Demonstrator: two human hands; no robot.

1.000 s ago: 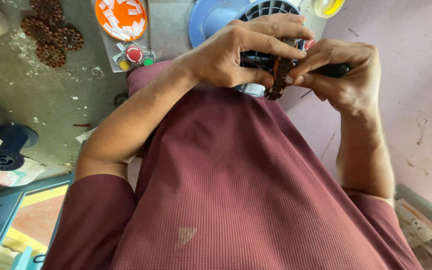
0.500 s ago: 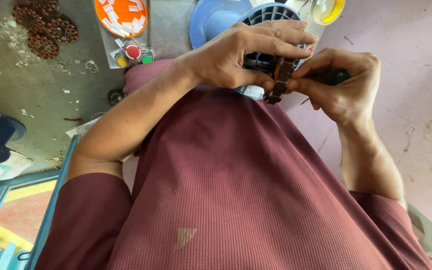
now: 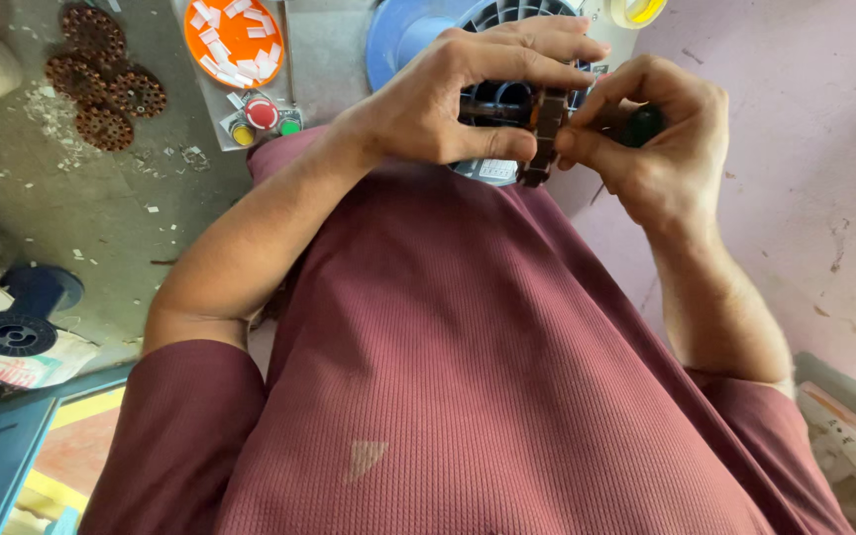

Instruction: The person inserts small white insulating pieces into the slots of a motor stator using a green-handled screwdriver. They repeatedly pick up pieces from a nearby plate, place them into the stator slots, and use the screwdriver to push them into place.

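Above the lap, both hands' fingers (image 3: 507,145) pinch a dark slotted core (image 3: 547,134).

Toothed discs (image 3: 101,84) are lying on the floor (image 3: 71,208), left of a dish (image 3: 235,40); a spool (image 3: 14,334) is sitting nearer the person, leftward.

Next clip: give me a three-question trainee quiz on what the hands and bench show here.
1. True or false: both hands grip the small dark slotted metal core.
2. Which hand holds the dark-handled tool? A left hand B right hand
3. Fill in: the round orange dish holds small ____ pieces.

Key: 1 true; 2 B; 3 white. The red push button sits just below that dish.
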